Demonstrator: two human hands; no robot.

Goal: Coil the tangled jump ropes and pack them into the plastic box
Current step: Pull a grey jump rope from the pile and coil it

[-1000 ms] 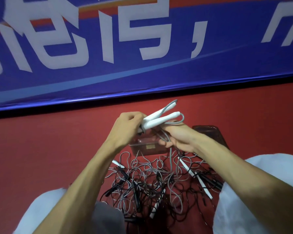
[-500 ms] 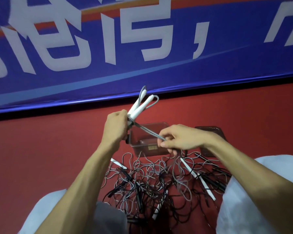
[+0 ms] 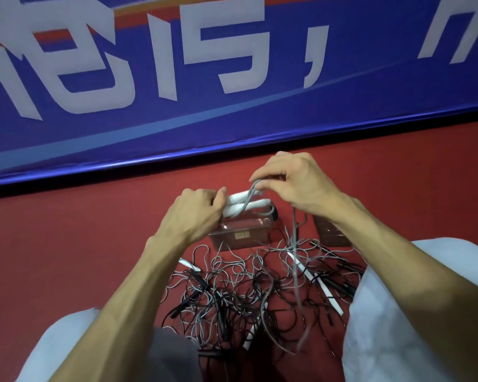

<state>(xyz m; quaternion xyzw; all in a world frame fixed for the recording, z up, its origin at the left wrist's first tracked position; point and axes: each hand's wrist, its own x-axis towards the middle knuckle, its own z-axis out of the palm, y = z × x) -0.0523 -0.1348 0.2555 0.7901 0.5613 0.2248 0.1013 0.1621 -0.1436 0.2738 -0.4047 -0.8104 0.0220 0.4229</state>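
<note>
The left hand (image 3: 196, 213) was closed around one end of a pair of white handles (image 3: 246, 204), held side by side. The right hand (image 3: 295, 186) pinched the grey cord (image 3: 295, 252) just above the handles, where a turn of cord crossed over them. From this pinch the cord dropped to the tangled pile of ropes (image 3: 240, 293) on the red floor (image 3: 66, 244) between the person's knees. The handles' long axis ran across the view, from the left hand toward the right hand, tilted slightly upward at the free end. The plastic box (image 3: 260, 238) stood open directly under the handles, on the far side of the pile; the left hand was judged the nearer to it. A dark item (image 3: 330, 235), probably the lid, lay beside the box under the right wrist. A small tan label (image 3: 242, 235) on the box wall was too small to read. The blue banner (image 3: 260, 111) carried large white characters and a comma, cropped and not legible as words.
</note>
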